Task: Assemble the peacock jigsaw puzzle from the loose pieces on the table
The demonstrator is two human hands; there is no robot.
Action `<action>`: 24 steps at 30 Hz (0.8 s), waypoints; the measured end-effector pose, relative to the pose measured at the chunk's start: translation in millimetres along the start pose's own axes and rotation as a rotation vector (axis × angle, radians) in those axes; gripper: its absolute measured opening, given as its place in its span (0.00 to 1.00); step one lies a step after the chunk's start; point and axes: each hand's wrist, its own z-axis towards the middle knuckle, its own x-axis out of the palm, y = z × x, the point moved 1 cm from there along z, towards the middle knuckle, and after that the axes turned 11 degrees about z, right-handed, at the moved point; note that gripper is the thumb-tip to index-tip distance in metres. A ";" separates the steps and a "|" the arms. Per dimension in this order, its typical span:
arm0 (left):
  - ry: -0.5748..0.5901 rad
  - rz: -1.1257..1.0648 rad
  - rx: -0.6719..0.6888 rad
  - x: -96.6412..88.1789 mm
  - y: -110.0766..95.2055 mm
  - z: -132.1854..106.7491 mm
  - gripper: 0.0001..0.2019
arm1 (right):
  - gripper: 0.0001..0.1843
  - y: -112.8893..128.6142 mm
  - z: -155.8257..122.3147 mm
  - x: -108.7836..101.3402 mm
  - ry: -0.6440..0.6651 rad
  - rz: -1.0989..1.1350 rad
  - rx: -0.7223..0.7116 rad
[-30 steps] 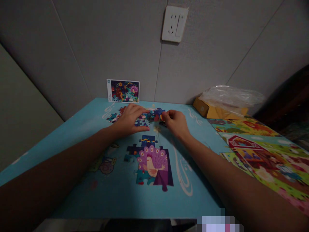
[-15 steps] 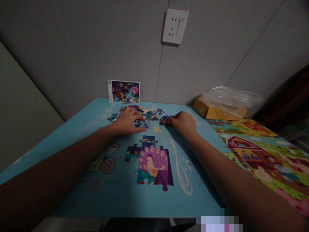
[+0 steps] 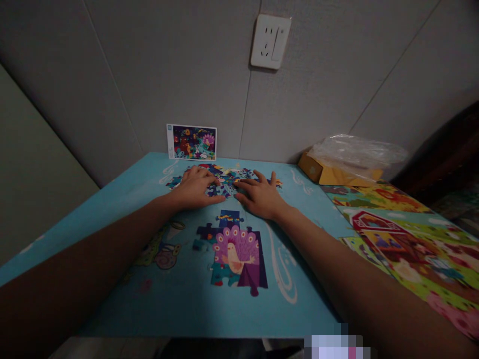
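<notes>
My left hand (image 3: 196, 188) lies over the left part of a pile of loose jigsaw puzzle pieces (image 3: 226, 178), its fingers apart. On the pile's right side rests my right hand (image 3: 262, 195), palm down with fingers spread; some pieces show beyond its fingertips. What lies beneath both palms is hidden. Nearer to me, a joined section of the jigsaw puzzle (image 3: 235, 254) shows a purple peacock, with a blue piece sticking up at its top.
A picture card (image 3: 193, 142) leans on the wall behind the pile. At the right stand a yellow box (image 3: 339, 172) with clear plastic wrap (image 3: 359, 152) and a colourful farm picture (image 3: 419, 244). The blue table (image 3: 112, 219) meets the wall, which bears a socket (image 3: 271, 42).
My right hand has let go of the pieces it pinched, moved left and towards me, and spread its fingers over the pile. My left hand has barely moved.
</notes>
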 end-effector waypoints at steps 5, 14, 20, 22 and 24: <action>0.022 0.028 -0.039 -1.0 0.5 -0.3 0.30 | 0.17 -2.0 2.2 -3.6 -0.073 0.025 -0.022; 0.039 -0.027 -0.066 -0.8 0.3 1.4 0.28 | 0.12 -4.9 6.3 0.0 -0.132 0.075 0.030; 0.040 -0.035 -0.069 0.1 -0.1 1.6 0.27 | 0.16 -6.7 8.7 4.7 -0.154 0.108 0.096; 0.040 -0.023 -0.072 1.1 0.2 1.5 0.27 | 0.18 -7.3 9.2 6.2 -0.153 0.117 0.094; 0.036 -0.010 -0.083 2.2 0.8 1.6 0.27 | 0.19 -7.3 9.4 6.4 -0.156 0.129 0.089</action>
